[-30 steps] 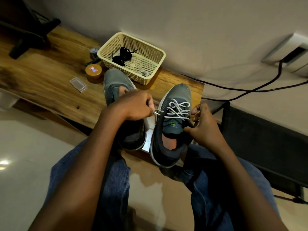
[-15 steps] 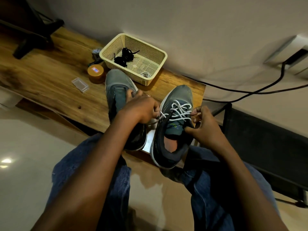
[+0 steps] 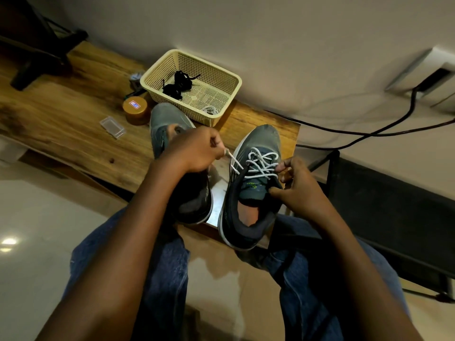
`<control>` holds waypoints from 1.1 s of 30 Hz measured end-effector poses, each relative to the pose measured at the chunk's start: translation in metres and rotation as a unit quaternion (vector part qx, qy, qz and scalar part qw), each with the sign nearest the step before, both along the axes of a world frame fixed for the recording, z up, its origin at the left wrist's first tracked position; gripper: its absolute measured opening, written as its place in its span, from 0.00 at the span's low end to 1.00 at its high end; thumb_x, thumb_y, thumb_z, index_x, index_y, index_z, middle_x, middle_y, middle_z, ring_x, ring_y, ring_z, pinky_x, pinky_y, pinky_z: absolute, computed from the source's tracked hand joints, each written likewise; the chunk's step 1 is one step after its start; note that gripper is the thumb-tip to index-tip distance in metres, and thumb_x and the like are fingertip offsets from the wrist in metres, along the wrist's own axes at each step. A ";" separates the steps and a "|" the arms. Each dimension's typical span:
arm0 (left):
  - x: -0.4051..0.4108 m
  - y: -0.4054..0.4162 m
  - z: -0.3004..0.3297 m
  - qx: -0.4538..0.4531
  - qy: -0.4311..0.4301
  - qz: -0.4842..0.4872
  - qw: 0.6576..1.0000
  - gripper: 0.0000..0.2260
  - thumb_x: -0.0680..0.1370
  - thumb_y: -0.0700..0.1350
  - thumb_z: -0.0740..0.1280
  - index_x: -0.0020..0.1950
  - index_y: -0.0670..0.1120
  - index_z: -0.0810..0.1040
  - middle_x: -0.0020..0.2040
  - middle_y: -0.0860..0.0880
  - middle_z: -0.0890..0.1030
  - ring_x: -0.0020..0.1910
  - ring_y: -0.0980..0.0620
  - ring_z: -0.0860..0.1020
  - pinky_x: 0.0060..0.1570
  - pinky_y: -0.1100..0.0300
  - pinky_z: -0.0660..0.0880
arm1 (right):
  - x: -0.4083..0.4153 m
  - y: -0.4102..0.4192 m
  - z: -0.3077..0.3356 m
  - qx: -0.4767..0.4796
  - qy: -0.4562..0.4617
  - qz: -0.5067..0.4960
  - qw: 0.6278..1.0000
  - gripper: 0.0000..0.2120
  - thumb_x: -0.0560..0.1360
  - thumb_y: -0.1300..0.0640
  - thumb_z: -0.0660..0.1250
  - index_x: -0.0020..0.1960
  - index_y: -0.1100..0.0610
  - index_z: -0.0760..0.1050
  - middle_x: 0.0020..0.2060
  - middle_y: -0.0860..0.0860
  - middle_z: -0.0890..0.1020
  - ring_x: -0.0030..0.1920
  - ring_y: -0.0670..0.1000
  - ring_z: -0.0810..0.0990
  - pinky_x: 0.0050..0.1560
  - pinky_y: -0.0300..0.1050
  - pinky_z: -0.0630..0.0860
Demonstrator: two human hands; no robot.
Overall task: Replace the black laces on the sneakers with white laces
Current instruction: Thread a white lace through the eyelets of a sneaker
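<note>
Two grey sneakers stand at the wooden table's near edge. The right sneaker (image 3: 253, 193) carries a white lace (image 3: 262, 162) criss-crossed through its eyelets. My left hand (image 3: 194, 151) pinches the lace's left end and holds it taut, out to the left of the shoe. My right hand (image 3: 298, 183) pinches the lace at the shoe's right side, its thumb against the tongue. The left sneaker (image 3: 167, 124) has no lace that I can see and is partly hidden under my left hand. Black laces (image 3: 178, 84) lie bunched in the cream basket (image 3: 157, 75).
A small coil of white lace (image 3: 209, 110) lies in the basket's near corner. An orange-lidded jar (image 3: 136, 108) and a clear plastic case (image 3: 112, 126) sit on the table (image 3: 61, 114) left of the shoes. Black cables (image 3: 369, 131) run along the wall at right.
My left hand has drawn the lace's left end up and away from the shoe, pulling it tighter. My right hand has stayed at the shoe's right side.
</note>
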State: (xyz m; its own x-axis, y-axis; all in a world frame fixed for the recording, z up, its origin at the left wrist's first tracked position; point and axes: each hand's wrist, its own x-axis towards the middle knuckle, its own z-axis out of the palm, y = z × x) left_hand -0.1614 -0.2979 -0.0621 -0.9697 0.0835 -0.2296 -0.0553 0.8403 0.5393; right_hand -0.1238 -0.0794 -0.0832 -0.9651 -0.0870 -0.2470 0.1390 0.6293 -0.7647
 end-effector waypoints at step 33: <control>0.024 0.054 0.006 0.141 0.064 -0.087 0.984 0.08 0.70 0.58 0.69 0.42 0.57 0.82 0.39 0.59 0.82 0.45 0.59 0.78 0.58 0.46 0.70 | 0.003 0.016 0.033 -0.164 -0.173 -0.108 0.965 0.04 0.69 0.69 0.72 0.44 0.64 0.81 0.39 0.59 0.83 0.34 0.48 0.82 0.35 0.34 0.80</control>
